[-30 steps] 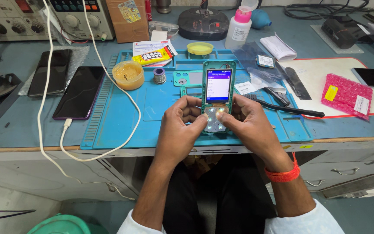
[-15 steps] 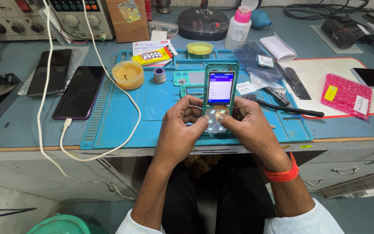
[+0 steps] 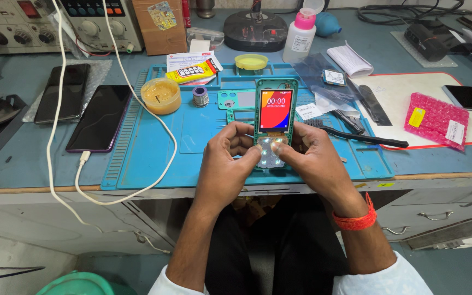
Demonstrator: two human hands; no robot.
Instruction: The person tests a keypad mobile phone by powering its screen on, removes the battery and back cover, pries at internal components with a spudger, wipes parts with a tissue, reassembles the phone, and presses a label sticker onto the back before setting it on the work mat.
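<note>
I hold a small green keypad phone (image 3: 275,112) with no front cover, upright over the near edge of a blue work mat (image 3: 159,147). Its screen is lit red, orange and blue, and its white keypad glows. My left hand (image 3: 228,158) grips its lower left side, thumb on the keys. My right hand (image 3: 310,155), with a red band at the wrist, grips the lower right side, its thumb also pressing the keypad.
Two black smartphones (image 3: 100,117) lie left of the mat, one on a white cable (image 3: 162,128). A tub of amber paste (image 3: 160,95), a solder reel (image 3: 200,96), a black brush (image 3: 364,137), a pink-capped bottle (image 3: 300,36), a pink bubble bag (image 3: 435,118) and bench instruments (image 3: 102,22) surround the mat.
The phone's screen has switched from a blue and white page to a red, orange and blue one. Both hands keep their grip, thumbs shifting slightly on the keypad.
</note>
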